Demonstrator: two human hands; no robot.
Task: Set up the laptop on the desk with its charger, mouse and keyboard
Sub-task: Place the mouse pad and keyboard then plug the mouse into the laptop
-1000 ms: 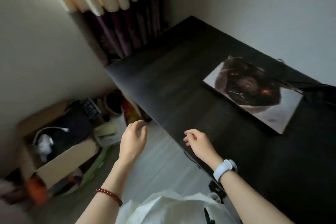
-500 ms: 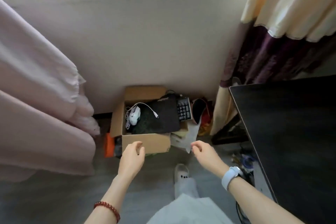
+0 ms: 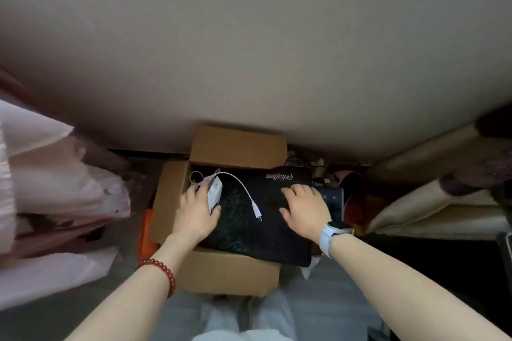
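Note:
An open cardboard box (image 3: 227,271) stands on the floor against the wall. A black mat (image 3: 249,232) with pale lettering lies across its top. At the box's left side my left hand (image 3: 195,213) curls around a small white device (image 3: 214,192), thumb under its near end. A short white cable (image 3: 245,188) arcs from the device to a plug (image 3: 259,216) lying on the mat. My right hand (image 3: 304,210) rests flat on the mat's right part, fingers spread, holding nothing. Just beyond its fingers a dark keyboard (image 3: 333,196) shows partly. No laptop is in view.
Pink fabric (image 3: 55,188) bulges in from the left, close to the box. A cream and purple curtain (image 3: 432,202) hangs at the right. An orange object (image 3: 145,230) sits beside the box's left wall. Clutter and cords lie behind the box at right.
My view turned from the desk to the box and dropped close to it. Both hands moved from the air into the box, the left onto the white device, the right onto the mat.

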